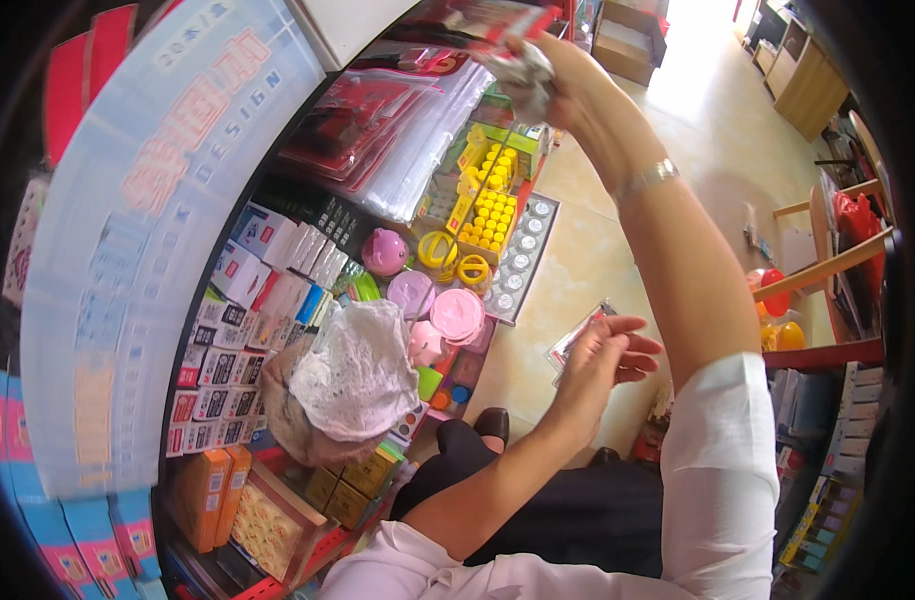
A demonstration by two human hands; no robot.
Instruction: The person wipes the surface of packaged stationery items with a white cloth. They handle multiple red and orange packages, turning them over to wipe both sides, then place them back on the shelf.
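My right hand (551, 79) reaches to the top of the view, its fingers closed around a crumpled whitish cloth (529, 82). Its fingertips are blurred beside a red-edged clear package (495, 22); whether they grip that too, I cannot tell. Lower down, my left hand (604, 349) has its fingers apart over the tiled floor, with a small flat package (574, 341) partly hidden behind it. Clear plastic sleeves (420, 135) lie stacked on the shelf below my right hand. A white textured fabric item (356, 371) rests on a brown one (285, 405) over the goods.
Yellow-capped bottles (491, 221), yellow tape rolls (436, 249), a pink round container (457, 315) and small boxes (221, 367) crowd the shelf. A light blue printed panel (157, 225) stands at left. At right are a wooden chair (821, 266) and an open carton (628, 41).
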